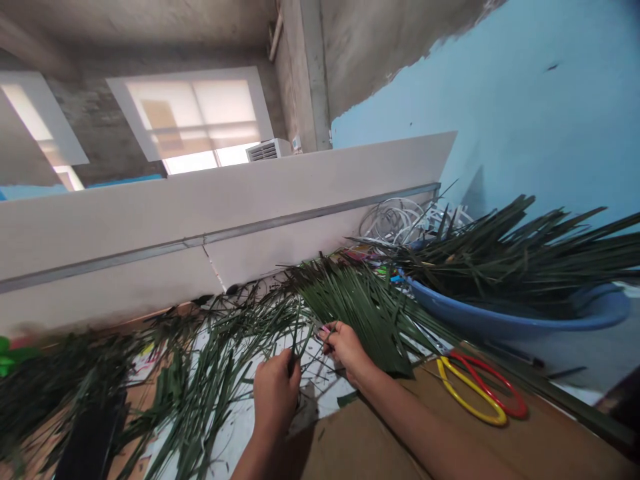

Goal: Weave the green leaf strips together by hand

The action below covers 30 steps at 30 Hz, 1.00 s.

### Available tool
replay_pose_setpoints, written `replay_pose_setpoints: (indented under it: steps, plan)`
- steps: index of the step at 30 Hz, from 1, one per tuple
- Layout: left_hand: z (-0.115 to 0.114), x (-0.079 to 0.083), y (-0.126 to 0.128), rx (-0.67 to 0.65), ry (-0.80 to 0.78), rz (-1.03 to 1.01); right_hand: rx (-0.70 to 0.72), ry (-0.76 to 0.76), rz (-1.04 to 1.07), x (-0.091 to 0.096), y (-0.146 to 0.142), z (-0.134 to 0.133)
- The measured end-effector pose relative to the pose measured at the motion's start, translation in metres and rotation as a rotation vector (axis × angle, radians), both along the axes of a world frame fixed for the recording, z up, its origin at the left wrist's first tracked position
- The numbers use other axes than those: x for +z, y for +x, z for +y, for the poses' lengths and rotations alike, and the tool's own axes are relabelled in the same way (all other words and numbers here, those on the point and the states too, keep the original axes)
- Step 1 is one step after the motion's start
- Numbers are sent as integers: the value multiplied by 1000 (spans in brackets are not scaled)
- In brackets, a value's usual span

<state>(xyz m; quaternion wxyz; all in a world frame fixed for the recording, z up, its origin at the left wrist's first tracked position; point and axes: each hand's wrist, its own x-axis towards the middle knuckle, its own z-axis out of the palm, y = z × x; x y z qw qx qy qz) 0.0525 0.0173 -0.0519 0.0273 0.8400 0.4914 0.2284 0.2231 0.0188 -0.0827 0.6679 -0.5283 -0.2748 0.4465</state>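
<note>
Many leaves crowd the hands, scissors lying nearby.

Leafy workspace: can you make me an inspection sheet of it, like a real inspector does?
Surface: brown cardboard close to the person; white sheet under scattered leaf pieces.
Work things: cut green strips on the sheet; a fan of long leaves in the middle.
Clutter: yellow handle and red handle at right; blue tub, heaped with leaves.
Hands: left hand grips a thin strip; right hand pinches something small and partly pink, too small to name.
Cables: none for sure; the white coil could be cord or strapping.
Surroundings: white panel in front, blue wall at right, windows beyond.
</note>
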Motion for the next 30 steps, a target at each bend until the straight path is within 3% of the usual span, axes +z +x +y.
replay_pose_setpoints:
  steps: [7,12,22,30]
  plan:
    - [2,-1,-3,21,-192,-97,196,58,-57,5,-9,-12]
    - [1,-1,-3,46,-176,-136,292,79,-64,4,-21,-19]
    - [-3,-5,1,-12,28,1,230,36,-19,-2,-22,-17]
    - [-3,-5,2,-24,79,78,188,-3,-2,0,-18,-14]
